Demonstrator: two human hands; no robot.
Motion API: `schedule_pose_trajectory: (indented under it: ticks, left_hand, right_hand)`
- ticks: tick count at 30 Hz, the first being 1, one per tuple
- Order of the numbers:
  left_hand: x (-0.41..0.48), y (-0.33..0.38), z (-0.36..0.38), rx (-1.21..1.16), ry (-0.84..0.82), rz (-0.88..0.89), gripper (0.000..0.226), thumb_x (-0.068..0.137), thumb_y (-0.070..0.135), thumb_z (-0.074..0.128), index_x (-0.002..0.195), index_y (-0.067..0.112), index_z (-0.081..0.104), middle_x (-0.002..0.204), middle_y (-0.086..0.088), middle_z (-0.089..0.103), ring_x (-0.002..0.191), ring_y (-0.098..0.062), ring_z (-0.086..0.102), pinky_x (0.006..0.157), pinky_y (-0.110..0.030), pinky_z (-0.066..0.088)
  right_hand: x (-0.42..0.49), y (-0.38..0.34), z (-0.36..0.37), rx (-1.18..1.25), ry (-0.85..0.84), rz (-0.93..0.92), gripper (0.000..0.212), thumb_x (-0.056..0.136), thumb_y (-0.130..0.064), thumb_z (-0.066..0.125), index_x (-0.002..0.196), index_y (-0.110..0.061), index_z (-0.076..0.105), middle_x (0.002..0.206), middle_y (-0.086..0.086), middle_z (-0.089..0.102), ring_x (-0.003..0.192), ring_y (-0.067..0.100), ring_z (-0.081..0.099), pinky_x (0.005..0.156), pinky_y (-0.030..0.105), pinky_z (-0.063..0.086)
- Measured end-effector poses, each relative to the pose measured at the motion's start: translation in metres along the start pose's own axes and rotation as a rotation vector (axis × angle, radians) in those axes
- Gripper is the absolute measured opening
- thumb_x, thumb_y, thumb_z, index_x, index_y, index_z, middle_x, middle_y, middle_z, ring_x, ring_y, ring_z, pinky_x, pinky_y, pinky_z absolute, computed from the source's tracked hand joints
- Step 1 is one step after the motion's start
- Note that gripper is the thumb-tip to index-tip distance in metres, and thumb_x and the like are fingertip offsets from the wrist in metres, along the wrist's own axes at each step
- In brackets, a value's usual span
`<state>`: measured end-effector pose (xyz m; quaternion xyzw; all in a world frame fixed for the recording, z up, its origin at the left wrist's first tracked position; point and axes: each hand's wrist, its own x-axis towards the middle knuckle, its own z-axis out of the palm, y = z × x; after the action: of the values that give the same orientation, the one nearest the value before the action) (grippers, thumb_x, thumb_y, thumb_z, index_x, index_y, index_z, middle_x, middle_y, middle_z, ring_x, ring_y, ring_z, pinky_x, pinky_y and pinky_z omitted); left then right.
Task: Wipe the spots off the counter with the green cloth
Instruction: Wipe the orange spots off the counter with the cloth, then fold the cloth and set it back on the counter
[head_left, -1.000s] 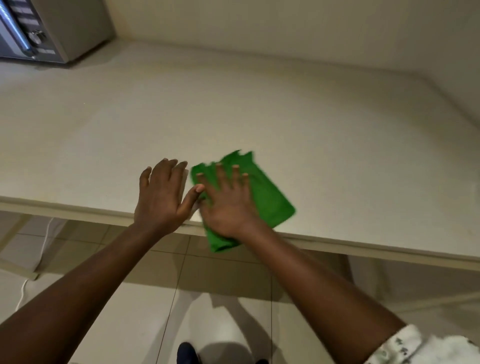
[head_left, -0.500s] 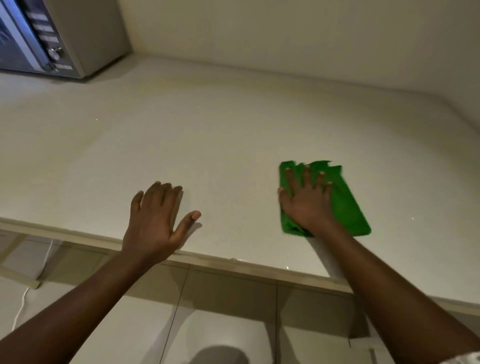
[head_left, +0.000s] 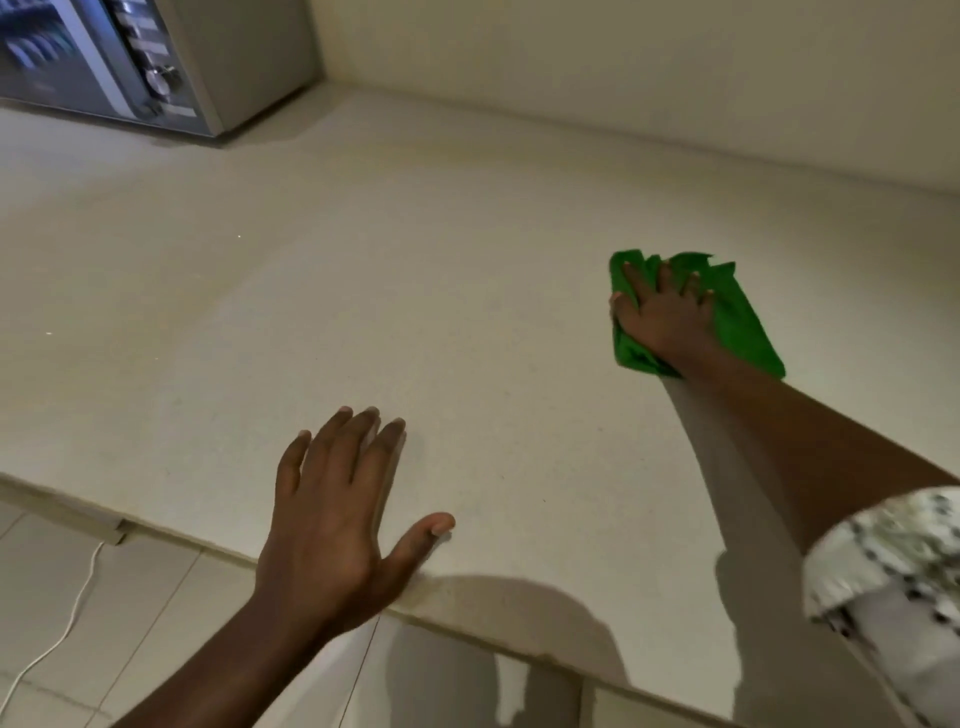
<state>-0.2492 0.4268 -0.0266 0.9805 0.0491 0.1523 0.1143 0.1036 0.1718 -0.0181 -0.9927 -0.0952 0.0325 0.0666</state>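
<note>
1. The bench (head_left: 467, 291) runs from its near edge, which crosses the lower part of the view, back to a wall; wide bare surface lies between the two hands and toward the far left corner.
2. A microwave oven (head_left: 156, 57) stands at the far left corner, against the wall, well apart from both hands.
3. The bench top is pale and matte, with a few tiny bright specks toward its left side; whether these are spots or glints is hard to tell. Below the near edge lie floor tiles and a white cable (head_left: 57, 629).
4. The right hand (head_left: 662, 317) presses flat, fingers spread, on the green cloth (head_left: 737, 327), toward the right side of the bench, away from the near edge.
5. The left hand (head_left: 332, 519) lies spread wide and empty, palm down at the near edge, thumb out.
</note>
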Motion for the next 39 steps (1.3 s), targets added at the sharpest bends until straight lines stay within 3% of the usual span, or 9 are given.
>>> schedule_pose_trajectory:
  ticks: [6, 13, 16, 18, 22, 25, 28, 33, 39]
  left_hand:
    - [-0.001, -0.002, 0.004, 0.028, 0.056, 0.014, 0.087, 0.091, 0.076, 0.033, 0.145, 0.01, 0.048, 0.152, -0.016, 0.049, 0.144, -0.038, 0.042, 0.112, -0.061, 0.034]
    - [-0.003, -0.003, 0.006, -0.004, 0.161, 0.064, 0.082, 0.094, 0.069, 0.037, 0.144, 0.005, 0.049, 0.15, -0.018, 0.05, 0.142, -0.038, 0.044, 0.11, -0.06, 0.035]
    - [-0.003, -0.001, 0.0, -0.06, 0.216, 0.049, 0.082, 0.094, 0.068, 0.035, 0.144, 0.005, 0.048, 0.149, -0.018, 0.049, 0.143, -0.035, 0.042, 0.111, -0.06, 0.033]
    - [-0.004, 0.005, -0.007, -0.113, 0.257, 0.044, 0.084, 0.094, 0.07, 0.032, 0.145, 0.004, 0.049, 0.15, -0.018, 0.046, 0.145, -0.034, 0.04, 0.111, -0.062, 0.031]
    - [-0.013, 0.017, -0.018, -0.192, 0.349, 0.089, 0.081, 0.095, 0.066, 0.032, 0.147, 0.006, 0.045, 0.153, -0.02, 0.043, 0.147, -0.037, 0.037, 0.113, -0.063, 0.028]
    - [-0.02, 0.017, -0.019, -0.195, 0.306, 0.053, 0.075, 0.096, 0.063, 0.033, 0.146, 0.008, 0.046, 0.152, -0.018, 0.044, 0.145, -0.035, 0.039, 0.112, -0.061, 0.03]
    - [-0.021, 0.016, -0.016, -0.174, 0.201, -0.021, 0.077, 0.097, 0.065, 0.03, 0.146, 0.008, 0.048, 0.152, -0.016, 0.045, 0.146, -0.033, 0.038, 0.114, -0.059, 0.03]
    - [-0.014, 0.018, -0.004, -0.136, 0.099, -0.083, 0.081, 0.096, 0.071, 0.024, 0.147, 0.012, 0.045, 0.154, -0.013, 0.043, 0.149, -0.03, 0.034, 0.118, -0.056, 0.026]
    - [-0.011, 0.019, -0.002, -0.106, 0.087, -0.097, 0.081, 0.095, 0.072, 0.023, 0.144, 0.012, 0.047, 0.149, -0.014, 0.047, 0.146, -0.033, 0.038, 0.116, -0.057, 0.028]
  right_hand:
    - [0.037, -0.148, 0.009, -0.029, -0.01, -0.235, 0.066, 0.098, -0.053, 0.025, 0.159, -0.03, 0.016, 0.168, 0.014, 0.017, 0.151, 0.047, 0.016, 0.121, 0.063, 0.012]
    - [-0.063, -0.302, 0.031, -0.069, -0.105, -0.652, 0.068, 0.099, -0.057, 0.02, 0.16, -0.032, 0.011, 0.17, 0.011, 0.01, 0.152, 0.049, 0.008, 0.122, 0.064, 0.006]
    - [-0.139, -0.279, 0.036, 0.046, -0.199, -0.735, 0.06, 0.104, -0.037, 0.039, 0.158, -0.015, 0.025, 0.165, 0.017, 0.025, 0.15, 0.046, 0.021, 0.12, 0.037, 0.023]
    - [-0.187, -0.237, 0.035, 0.001, -0.407, -0.74, 0.049, 0.099, -0.008, 0.052, 0.146, 0.003, 0.043, 0.152, 0.025, 0.044, 0.142, 0.042, 0.041, 0.101, 0.02, 0.033]
    - [-0.221, -0.222, 0.037, 0.08, -0.091, -0.973, 0.045, 0.082, -0.012, 0.068, 0.123, 0.003, 0.061, 0.121, 0.026, 0.069, 0.126, 0.035, 0.053, 0.107, 0.039, 0.041]
    - [-0.224, -0.173, 0.025, -0.058, -0.081, -1.197, 0.049, 0.094, -0.043, 0.05, 0.138, -0.021, 0.057, 0.149, 0.011, 0.054, 0.151, 0.032, 0.028, 0.126, 0.048, 0.019]
    - [-0.19, -0.105, 0.012, -0.067, -0.043, -1.037, 0.056, 0.102, -0.045, 0.038, 0.156, -0.03, 0.033, 0.167, 0.008, 0.024, 0.156, 0.035, 0.016, 0.127, 0.051, 0.011]
    - [-0.17, -0.064, 0.005, -0.037, -0.056, -0.428, 0.062, 0.102, -0.058, 0.03, 0.159, -0.045, 0.011, 0.171, 0.006, 0.004, 0.156, 0.042, 0.002, 0.125, 0.056, 0.004]
    - [-0.276, -0.085, 0.039, 0.038, -0.034, -0.565, 0.067, 0.093, -0.075, 0.011, 0.155, -0.054, 0.001, 0.171, 0.006, 0.001, 0.154, 0.042, -0.008, 0.123, 0.061, -0.005]
